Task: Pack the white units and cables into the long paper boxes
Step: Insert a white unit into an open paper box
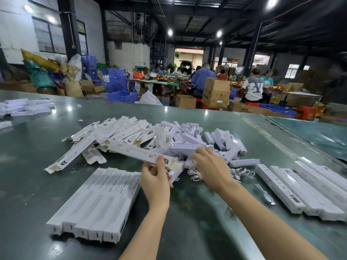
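My left hand [156, 175] grips the near end of a long white paper box [137, 152] that slants up to the left over the pile. My right hand [208, 165] holds a white unit [185, 148] at the box's open end, its fingers curled over it. Behind them lies a heap of loose white units [221, 139] and a heap of flat long boxes [116, 132]. Coiled white cables [242, 172] lie just right of my right hand.
Several closed boxes [93, 201] lie side by side at the near left, and another row [300, 186] at the right beside a loose cable [265, 195]. More white boxes [24, 107] sit far left on the green table [28, 156]. People work at tables behind.
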Demonstrator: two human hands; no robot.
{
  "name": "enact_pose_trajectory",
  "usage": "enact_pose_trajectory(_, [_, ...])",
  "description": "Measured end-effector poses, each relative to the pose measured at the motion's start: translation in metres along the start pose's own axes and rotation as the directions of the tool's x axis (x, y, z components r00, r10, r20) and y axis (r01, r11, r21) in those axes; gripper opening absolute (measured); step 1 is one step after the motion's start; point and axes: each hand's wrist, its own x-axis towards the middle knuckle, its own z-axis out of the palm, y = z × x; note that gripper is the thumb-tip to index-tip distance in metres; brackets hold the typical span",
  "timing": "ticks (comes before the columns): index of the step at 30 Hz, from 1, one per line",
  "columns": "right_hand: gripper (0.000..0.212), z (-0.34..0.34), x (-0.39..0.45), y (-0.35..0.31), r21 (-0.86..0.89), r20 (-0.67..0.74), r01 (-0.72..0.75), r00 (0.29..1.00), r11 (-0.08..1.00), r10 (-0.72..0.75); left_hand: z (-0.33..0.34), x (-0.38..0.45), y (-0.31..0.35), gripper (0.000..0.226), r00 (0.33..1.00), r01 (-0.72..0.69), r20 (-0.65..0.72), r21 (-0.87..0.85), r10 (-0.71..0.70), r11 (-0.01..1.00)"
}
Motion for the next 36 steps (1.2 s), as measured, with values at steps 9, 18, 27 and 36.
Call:
enact_pose_trajectory(9, [0.006,-0.025,-0.059,-0.034,0.991,-0.130,0.110,0.671,0.075,0.730,0.003,0.000,-0.001,0.035,0.995,0.088,0.037,0.004,-0.088,0.996])
enact_pose_trajectory(18, [0.012,-0.028,-0.063,-0.038,0.990,-0.098,0.139,0.772,-0.016,0.629,-0.001,-0.001,0.005,0.029,0.980,0.139,0.141,0.018,-0.140,0.990])
enact_pose_trajectory(27, [0.012,-0.028,-0.061,-0.034,0.985,-0.089,0.167,0.713,-0.046,0.696,-0.001,-0.002,0.011,0.033,0.916,0.342,0.265,-0.127,-0.300,0.931])
enact_pose_trajectory(36, [0.018,-0.023,-0.066,-0.028,0.944,-0.281,0.079,0.706,0.322,0.650,-0.002,0.000,0.017,0.035,0.853,0.492,0.344,-0.275,-0.393,0.826])
